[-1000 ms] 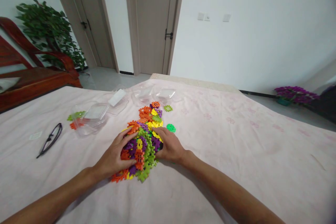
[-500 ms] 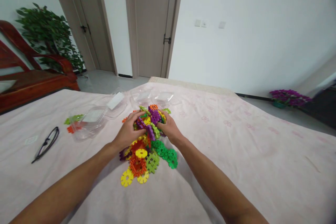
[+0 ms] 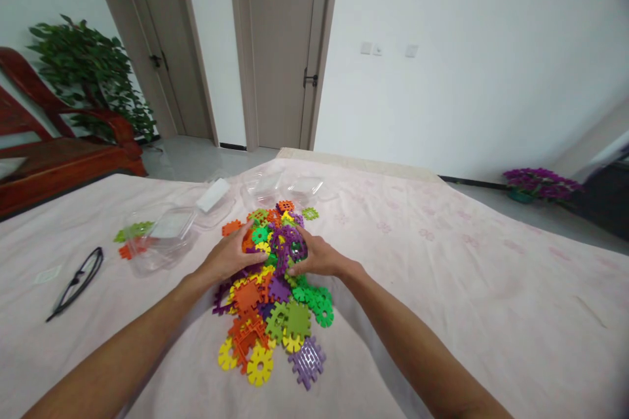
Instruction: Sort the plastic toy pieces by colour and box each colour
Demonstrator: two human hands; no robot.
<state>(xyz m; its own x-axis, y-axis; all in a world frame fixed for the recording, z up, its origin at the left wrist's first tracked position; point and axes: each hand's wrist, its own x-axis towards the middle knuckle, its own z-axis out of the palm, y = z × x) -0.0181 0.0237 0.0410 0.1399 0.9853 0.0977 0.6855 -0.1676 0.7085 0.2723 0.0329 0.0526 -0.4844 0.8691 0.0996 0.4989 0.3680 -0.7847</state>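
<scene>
Cupping a heap of loose plastic pieces from both sides, the person's two bare hands meet the pile at the centre of the frame. The left hand (image 3: 228, 256) curves along its left edge, thumb parted from the fingers; the right hand (image 3: 320, 256) bends around the right edge, its thumb low and its fingers above. Dark purple notched plastic pieces (image 3: 282, 247) stand bunched between them; whether either hand grips any firmly, I cannot tell.

The multicoloured heap of flat notched plastic pieces (image 3: 248, 294) runs from the centre towards the lower middle of the frame, on a pale pink cloth with a faint flower print (image 3: 442, 301). At its near end lie a yellow notched plastic disc (image 3: 259, 366) and a light purple square plastic piece (image 3: 308, 361), with overlapping bright green notched plastic discs (image 3: 322, 308) on the right side. A small light green plastic piece (image 3: 310, 213) sits apart, just beyond the right hand.

Clear plastic containers (image 3: 167, 254) spread left of and behind the heap. Black-framed glasses (image 3: 76, 285) rest at left. A leafy green plant (image 3: 88, 72) fills the upper left.
</scene>
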